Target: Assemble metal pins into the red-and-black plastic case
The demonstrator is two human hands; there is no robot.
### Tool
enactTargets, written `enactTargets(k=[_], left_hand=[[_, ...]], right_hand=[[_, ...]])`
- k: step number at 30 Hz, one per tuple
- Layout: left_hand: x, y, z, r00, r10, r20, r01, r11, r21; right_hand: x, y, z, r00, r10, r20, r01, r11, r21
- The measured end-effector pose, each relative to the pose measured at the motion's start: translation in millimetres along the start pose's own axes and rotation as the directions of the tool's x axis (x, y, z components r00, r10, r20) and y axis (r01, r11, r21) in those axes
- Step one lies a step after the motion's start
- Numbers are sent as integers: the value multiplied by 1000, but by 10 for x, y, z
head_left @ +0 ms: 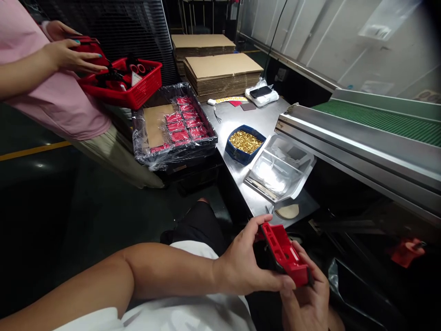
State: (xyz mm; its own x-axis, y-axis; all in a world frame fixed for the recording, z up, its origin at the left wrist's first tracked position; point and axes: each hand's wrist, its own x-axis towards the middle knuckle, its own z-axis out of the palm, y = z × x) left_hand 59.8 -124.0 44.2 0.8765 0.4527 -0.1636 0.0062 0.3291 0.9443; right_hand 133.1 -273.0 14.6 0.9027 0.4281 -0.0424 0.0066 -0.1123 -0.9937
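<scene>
A small red plastic case (284, 250) with a black outer side is held up in front of my body, its hollow, compartmented inside facing up. My left hand (243, 264) grips its left side, with fingers at the far end and the thumb along the near edge. From the right and below, my right hand (308, 294) is closed round the near end. Just beyond the case, a pair of metal tweezers or scissors tips (269, 209) and a round cream-coloured pad (287, 211) lie on the metal table (237, 172).
A blue tub (237, 155) of small gold pieces stands beside a clear divided tray (296, 186). To its left is a plastic-lined crate (210, 145) with red packs. A co-worker (65, 57) handles a red item over a red basket (138, 96). A green conveyor (379, 120) runs along the right.
</scene>
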Motion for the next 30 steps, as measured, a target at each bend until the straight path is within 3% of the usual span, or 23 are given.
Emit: enactTargets(k=[4, 9, 15, 19, 30], left_hand=[[-14, 79, -24, 998, 59, 14, -60, 988, 143], [-21, 103, -22, 990, 138, 40, -142, 984, 107], [-39, 154, -81, 976, 185, 116, -195, 978, 73], [-38, 179, -76, 982, 152, 109, -157, 987, 44], [65, 110, -32, 994, 60, -93, -71, 990, -123]], right_hand=[[-42, -12, 58, 988, -151, -16, 148, 982, -114], [-44, -27, 63, 956, -285, 64, 292, 945, -150], [-86, -19, 77, 972, -233, -3, 232, 968, -100], [-96, 27, 77, 978, -210, -20, 207, 973, -103], [-74, 131, 34, 964, -262, 45, 266, 954, -140]])
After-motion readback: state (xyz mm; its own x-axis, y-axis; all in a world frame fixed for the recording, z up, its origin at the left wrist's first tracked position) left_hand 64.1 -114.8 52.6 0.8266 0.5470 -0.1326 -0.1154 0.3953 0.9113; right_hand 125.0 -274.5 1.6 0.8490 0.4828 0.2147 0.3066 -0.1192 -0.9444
